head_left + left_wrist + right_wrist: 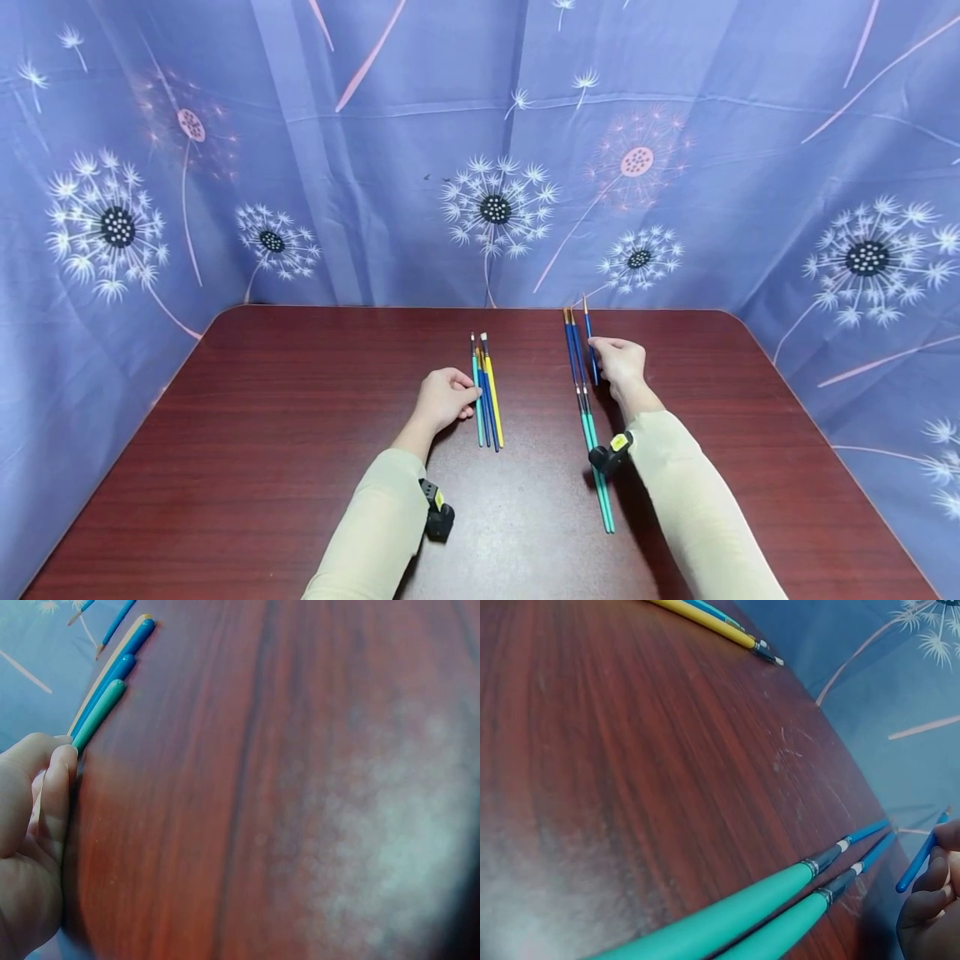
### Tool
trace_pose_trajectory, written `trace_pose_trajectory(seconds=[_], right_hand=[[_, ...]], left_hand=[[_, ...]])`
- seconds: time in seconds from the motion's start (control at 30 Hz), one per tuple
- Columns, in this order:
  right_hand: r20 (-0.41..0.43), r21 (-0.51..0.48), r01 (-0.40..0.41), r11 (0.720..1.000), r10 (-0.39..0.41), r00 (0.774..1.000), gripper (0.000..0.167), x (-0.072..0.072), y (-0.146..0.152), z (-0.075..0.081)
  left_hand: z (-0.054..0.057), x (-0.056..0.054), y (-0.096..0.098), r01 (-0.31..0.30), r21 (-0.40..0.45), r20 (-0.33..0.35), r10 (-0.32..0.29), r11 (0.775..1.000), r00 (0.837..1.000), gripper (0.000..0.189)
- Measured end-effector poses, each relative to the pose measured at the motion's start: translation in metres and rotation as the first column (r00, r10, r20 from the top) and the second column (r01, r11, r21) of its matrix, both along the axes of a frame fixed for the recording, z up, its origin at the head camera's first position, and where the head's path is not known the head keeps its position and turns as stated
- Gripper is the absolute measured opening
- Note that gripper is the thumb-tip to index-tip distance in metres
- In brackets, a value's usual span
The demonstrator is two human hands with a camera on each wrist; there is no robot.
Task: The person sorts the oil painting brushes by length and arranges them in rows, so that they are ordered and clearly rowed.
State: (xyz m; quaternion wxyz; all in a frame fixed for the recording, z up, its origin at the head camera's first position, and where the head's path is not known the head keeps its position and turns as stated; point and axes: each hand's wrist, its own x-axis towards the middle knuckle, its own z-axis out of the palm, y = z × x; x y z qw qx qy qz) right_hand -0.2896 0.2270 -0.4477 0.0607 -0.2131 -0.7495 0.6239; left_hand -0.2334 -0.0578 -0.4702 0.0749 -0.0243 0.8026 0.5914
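In the head view my left hand [446,398] has its fingertips around a green paintbrush [480,429], the leftmost of a small bunch. Beside that brush lie two blue paintbrushes [491,421] and a yellow paintbrush [494,396]. The left wrist view shows the handle ends poking out past the fingers [56,787]. My right hand [621,363] pinches a blue paintbrush [588,323], bristles pointing away from me. Just left of it are two more blue paintbrushes [573,348], and nearer to me two long green paintbrushes [780,900], their tips meeting the blue handles' ends.
The brushes are on a dark red-brown wooden table [300,400] with rounded far corners. A blue curtain [390,208] with dandelion prints hangs behind it and along both sides. Small black cameras [439,521] are strapped to both wrists.
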Motion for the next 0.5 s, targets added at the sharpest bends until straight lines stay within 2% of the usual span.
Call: trace_pose_trajectory(seconds=[0.37,0.5], right_hand=[[0.023,0.016,-0.002,1.0,0.001,1.0,0.029,-0.0065,-0.0005,-0.0041],[0.027,0.059,-0.008,0.998,0.006,1.0,0.03,-0.0069,-0.0017,-0.0046]], left_hand=[[0.0009,0.001,0.0003,0.01,-0.012,-0.006,-0.01,1.0,1.0,0.013],[0.0009,0.0,-0.0007,0.009,-0.015,-0.002,-0.009,1.0,1.0,0.013]])
